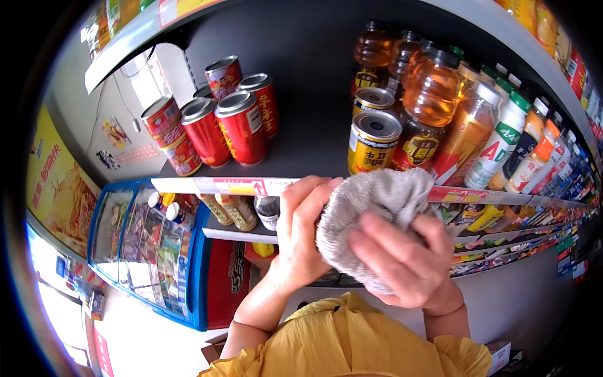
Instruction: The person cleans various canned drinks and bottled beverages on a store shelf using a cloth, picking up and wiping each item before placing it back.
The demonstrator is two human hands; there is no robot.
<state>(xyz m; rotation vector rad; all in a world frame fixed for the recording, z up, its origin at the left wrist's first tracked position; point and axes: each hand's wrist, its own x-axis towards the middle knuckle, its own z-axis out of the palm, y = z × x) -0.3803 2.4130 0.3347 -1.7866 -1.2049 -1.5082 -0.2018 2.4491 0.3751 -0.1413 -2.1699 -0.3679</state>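
My right hand presses a grey fluffy cloth with its fingers. My left hand is at the cloth's left side, its fingers curled near the shelf edge; the cloth hides part of what it grips, and something may be inside the cloth. Behind the cloth, yellow cans stand on the dark shelf. Beside them are bottles of amber drink. Red cans stand on the shelf's left part, some of them stacked.
A price-label rail runs along the shelf's front. More drink bottles line the right. Below, a lower shelf holds bottles. A blue-framed chest freezer stands at the left. An upper shelf edge arches overhead.
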